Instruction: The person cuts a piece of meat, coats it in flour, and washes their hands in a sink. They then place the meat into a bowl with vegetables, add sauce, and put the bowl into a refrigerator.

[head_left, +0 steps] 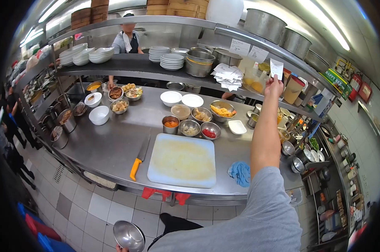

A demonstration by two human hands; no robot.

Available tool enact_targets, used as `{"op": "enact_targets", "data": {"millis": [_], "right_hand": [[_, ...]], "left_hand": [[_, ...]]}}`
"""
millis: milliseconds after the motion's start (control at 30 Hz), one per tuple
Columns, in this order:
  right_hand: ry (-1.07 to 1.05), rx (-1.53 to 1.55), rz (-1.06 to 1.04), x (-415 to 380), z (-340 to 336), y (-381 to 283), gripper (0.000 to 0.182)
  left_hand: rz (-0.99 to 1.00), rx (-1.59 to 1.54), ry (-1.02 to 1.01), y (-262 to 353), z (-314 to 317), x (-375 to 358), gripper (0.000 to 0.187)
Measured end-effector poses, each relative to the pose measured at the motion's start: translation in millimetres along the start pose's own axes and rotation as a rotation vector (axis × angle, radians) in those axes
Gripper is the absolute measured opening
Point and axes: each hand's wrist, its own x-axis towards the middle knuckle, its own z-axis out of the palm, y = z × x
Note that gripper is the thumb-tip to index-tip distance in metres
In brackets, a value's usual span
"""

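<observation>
My right hand (274,86) is raised at the upper shelf and pinches the bottom of a white paper slip (276,69), next to other slips stuck to the rail. Down at the lower left, my left hand (122,249) holds the rim of a steel bowl (129,235) beside my body; only its fingertips show. Below and left of the raised hand, a spiked pile of slips (228,77) stands on the shelf. On the steel counter (93,143) lie a white cutting board (181,160) and a knife with a yellow handle (135,169).
Food bowls (190,127) stand behind the board. A blue cloth (239,173) lies at its right. Stacked plates (172,61) and pots (199,63) fill the shelf. A co-worker (128,38) stands across the counter, one hand at the bowls. More people are at the far left.
</observation>
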Motion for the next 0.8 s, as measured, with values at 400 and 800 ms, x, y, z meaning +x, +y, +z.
{"op": "enact_targets", "data": {"millis": [400,800], "right_hand": [[-0.025,-0.039,-0.033,-18,72,-3,0.038],[-1.241,-0.332,1.106,-521,102,235,0.027]], "left_hand": [[0.091,0.163,-0.146,115,95,112,0.048],[0.113,-0.104,-0.044,159,105,193,0.026]]}}
